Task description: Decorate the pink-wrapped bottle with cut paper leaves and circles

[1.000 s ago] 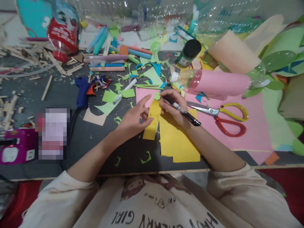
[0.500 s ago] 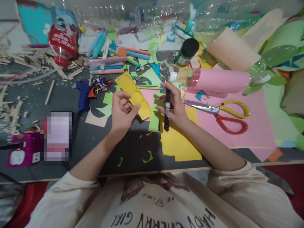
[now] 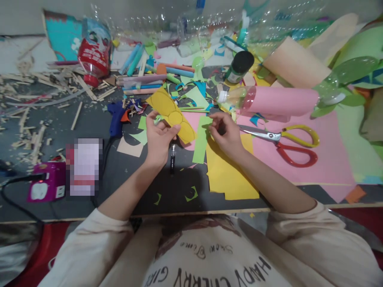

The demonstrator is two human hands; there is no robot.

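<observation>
My left hand (image 3: 160, 137) is closed on a yellow paper strip (image 3: 175, 116), thumb on top. Pencil-like outlines of a small circle between larger rounded shapes mark the strip. A black pen (image 3: 172, 160) shows just beside and below my left thumb; its upper end is hidden, and whether it rests on the table or against the hand is unclear. My right hand (image 3: 225, 133) has loosely curled fingers, thumb and fingertips apart, with nothing seen in them. It hovers by the right edge of a light green paper strip (image 3: 201, 142), above yellow paper (image 3: 230, 175).
Scissors (image 3: 279, 139) with yellow and red handles lie on pink paper (image 3: 329, 167) at right. Behind them lies a pink-wrapped bottle (image 3: 281, 101). A blue glue gun (image 3: 116, 117) is at left, near wood sticks (image 3: 36, 143). A dark-lidded jar (image 3: 239, 67) stands farther back.
The pen has left my right hand and now shows beside my left hand. My right fingers have curled inward. The view has shifted slightly, and the yellow strip remains in my left hand.
</observation>
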